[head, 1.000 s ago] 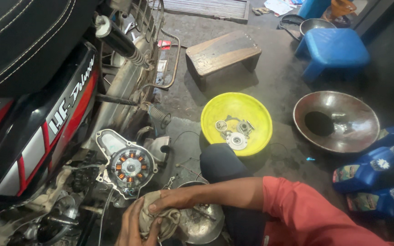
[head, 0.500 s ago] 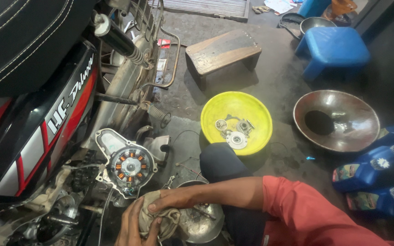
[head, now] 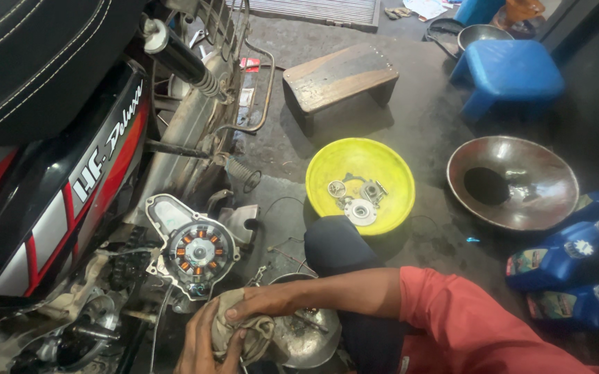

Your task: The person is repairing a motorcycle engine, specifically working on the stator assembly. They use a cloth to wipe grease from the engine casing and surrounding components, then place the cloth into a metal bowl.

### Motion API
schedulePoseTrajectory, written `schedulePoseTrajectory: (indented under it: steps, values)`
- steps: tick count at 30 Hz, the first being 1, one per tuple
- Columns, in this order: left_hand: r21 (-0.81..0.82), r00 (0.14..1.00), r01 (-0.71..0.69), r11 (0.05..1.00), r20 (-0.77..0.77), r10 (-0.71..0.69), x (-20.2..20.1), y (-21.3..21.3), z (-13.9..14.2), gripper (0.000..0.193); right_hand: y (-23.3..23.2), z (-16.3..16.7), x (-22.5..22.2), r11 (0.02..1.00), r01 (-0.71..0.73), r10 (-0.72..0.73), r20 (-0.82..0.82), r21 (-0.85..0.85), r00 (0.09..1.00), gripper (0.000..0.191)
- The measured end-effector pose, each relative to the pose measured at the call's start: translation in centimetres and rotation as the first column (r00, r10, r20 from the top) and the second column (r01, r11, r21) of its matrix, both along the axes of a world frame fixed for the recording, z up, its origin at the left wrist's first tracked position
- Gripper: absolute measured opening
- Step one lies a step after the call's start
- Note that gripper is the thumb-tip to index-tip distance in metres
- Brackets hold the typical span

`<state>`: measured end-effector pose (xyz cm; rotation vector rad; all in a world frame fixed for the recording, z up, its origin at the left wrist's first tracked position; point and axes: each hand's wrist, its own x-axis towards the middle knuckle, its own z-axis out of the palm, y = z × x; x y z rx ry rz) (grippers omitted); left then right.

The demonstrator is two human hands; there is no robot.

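At the far left we see the motorcycle [head: 71, 159] with its round engine cover [head: 195, 251] hanging open, copper coils showing. Just below it, our left hand [head: 199, 343] cups a dirty rag [head: 240, 329] from underneath, grip closed around the cloth. Our right hand [head: 268, 303] presses on the rag from above, fingers curled over it, the red sleeve [head: 465, 318] trailing right. The rag sits against a metal bowl [head: 306, 339] on the floor. Farther right lie a yellow bowl [head: 359, 183] holding small metal parts, a wooden stool [head: 341, 77], a dark metal pan [head: 513, 182], a blue stool [head: 511, 69] and blue oil bottles [head: 569, 260].
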<state>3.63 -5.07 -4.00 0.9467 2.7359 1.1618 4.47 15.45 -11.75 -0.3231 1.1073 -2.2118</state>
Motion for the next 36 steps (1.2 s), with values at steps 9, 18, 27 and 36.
schedulePoseTrajectory:
  steps: [9, 18, 27, 36]
  values:
    - [0.010, 1.000, -0.003, 1.000, -0.003, 0.004, 0.13, 0.00, 0.52, 0.068, -0.19, -0.36, -0.08, 1.000, 0.000, 0.000, 0.026, 0.017, 1.000, 0.055]
    - [0.023, 0.999, 0.006, 1.000, -0.033, -0.005, 0.02, 0.06, 0.44, 0.071, -0.25, -0.02, -0.03, 1.000, 0.012, -0.012, 0.005, 0.002, 1.000, 0.051]
    - [0.030, 1.000, -0.004, 1.000, -0.019, 0.004, 0.08, -0.09, 0.18, 0.070, -0.08, -0.67, -0.19, 0.999, -0.003, 0.004, -0.005, 0.049, 1.000, 0.053]
    - [-0.016, 1.000, 0.012, 1.000, 0.023, -0.012, -0.16, -0.24, 0.05, 0.071, -0.10, -0.91, -0.20, 0.998, -0.015, 0.014, 0.030, 0.053, 0.999, 0.055]
